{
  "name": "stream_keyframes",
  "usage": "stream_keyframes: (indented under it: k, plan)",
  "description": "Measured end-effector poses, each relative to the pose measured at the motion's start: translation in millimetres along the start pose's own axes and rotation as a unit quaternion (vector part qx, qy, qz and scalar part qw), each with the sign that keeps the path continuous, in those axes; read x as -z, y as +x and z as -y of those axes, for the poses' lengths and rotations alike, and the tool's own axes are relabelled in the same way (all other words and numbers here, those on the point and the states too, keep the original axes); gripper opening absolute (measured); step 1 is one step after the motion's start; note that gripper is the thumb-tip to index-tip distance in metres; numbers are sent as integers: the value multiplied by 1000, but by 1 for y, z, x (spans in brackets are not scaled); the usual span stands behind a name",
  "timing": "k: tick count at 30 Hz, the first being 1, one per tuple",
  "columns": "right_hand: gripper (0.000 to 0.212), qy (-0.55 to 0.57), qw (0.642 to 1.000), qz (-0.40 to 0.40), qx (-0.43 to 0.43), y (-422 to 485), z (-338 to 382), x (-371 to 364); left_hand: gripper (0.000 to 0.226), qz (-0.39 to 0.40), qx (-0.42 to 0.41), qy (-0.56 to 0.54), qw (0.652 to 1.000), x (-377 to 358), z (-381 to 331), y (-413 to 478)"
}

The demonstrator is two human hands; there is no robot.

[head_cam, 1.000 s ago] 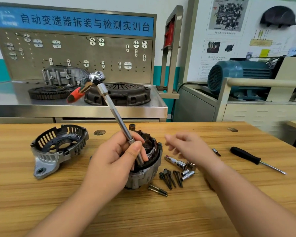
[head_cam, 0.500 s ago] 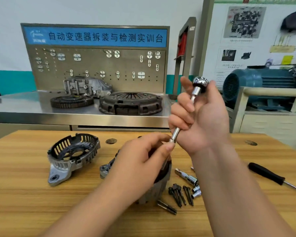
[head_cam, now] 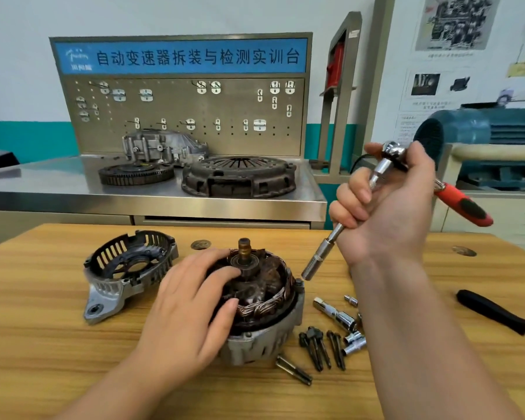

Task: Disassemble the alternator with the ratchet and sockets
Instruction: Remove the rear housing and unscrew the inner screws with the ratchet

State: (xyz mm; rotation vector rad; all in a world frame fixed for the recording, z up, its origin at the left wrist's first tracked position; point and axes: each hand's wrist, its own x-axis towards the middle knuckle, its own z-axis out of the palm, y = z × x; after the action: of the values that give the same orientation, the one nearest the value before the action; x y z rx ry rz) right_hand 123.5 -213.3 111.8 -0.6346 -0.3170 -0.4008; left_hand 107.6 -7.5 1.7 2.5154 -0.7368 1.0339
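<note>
The opened alternator [head_cam: 264, 325] stands on the wooden bench [head_cam: 43, 359], its copper windings and rotor shaft facing up. My left hand [head_cam: 191, 310] rests on its top, fingers spread over the rotor. My right hand [head_cam: 385, 207] grips the extension bar of the ratchet [head_cam: 391, 153], whose red handle [head_cam: 464, 204] sticks out to the right. The socket [head_cam: 315, 262] on the bar's lower end hangs just above a bolt at the alternator's right rim. The removed end cover [head_cam: 128, 268] lies to the left.
Several loose bolts [head_cam: 319, 350] and spare sockets with an extension [head_cam: 343, 322] lie right of the alternator. A black-handled screwdriver [head_cam: 497, 313] lies at the far right. Behind the bench, a steel counter holds a clutch plate [head_cam: 240, 175], a flywheel [head_cam: 135, 172] and a housing.
My left hand let go of the extension bar and dropped onto the alternator's top. My right hand now carries the ratchet alone, tilted with the socket lowered toward the right rim.
</note>
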Motion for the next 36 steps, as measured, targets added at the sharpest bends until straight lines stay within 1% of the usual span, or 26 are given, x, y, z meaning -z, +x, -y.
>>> stream_keyframes:
  k: [2,5,9,13,15,18,20,22,24,26,29,31,32,34,36]
  plan:
    - [46,-8,1000,11,1,0,-5,1,42,-10,5,-23,1000,-3,3,-1]
    - [42,-34,999,24,-6,0,-13,2,39,-23,3,-49,999,-4,7,-2]
    - [47,-87,995,32,-22,-1,-21,4,42,-25,10,-66,997,-4,12,-4]
    - [41,-92,993,68,-29,-2,-24,3,42,-25,7,-66,997,-5,15,-5]
    - [44,-86,992,87,-39,-4,-25,3,43,-27,8,-68,997,-5,18,-5]
    - [55,-78,989,106,-66,-5,-26,0,43,-37,9,-85,996,-8,23,-5]
    - [57,-78,987,118,-82,-6,-25,-2,42,-43,8,-94,995,-9,26,-5]
    - [52,-78,983,135,-95,-7,-25,-3,43,-46,11,-100,994,-10,30,-5]
    - [43,-79,979,155,-105,-9,-26,-5,47,-43,19,-105,993,-11,36,-6]
    - [32,-85,974,182,-108,-12,-28,-7,47,-41,38,-108,993,-11,42,-7]
    - [33,-90,965,222,-109,-18,-31,-12,44,-67,92,-124,986,-9,45,-7]
    - [31,-92,963,230,-105,-20,-32,-15,40,-97,112,-150,978,-2,39,-4]
    - [28,-96,964,228,-101,-21,-33,-16,36,-111,105,-161,975,3,31,-1]
    - [29,-107,965,223,-90,-22,-33,-17,26,-124,63,-178,974,12,12,7]
    - [34,-110,964,228,-85,-24,-36,-18,24,-111,6,-193,975,20,-9,13]
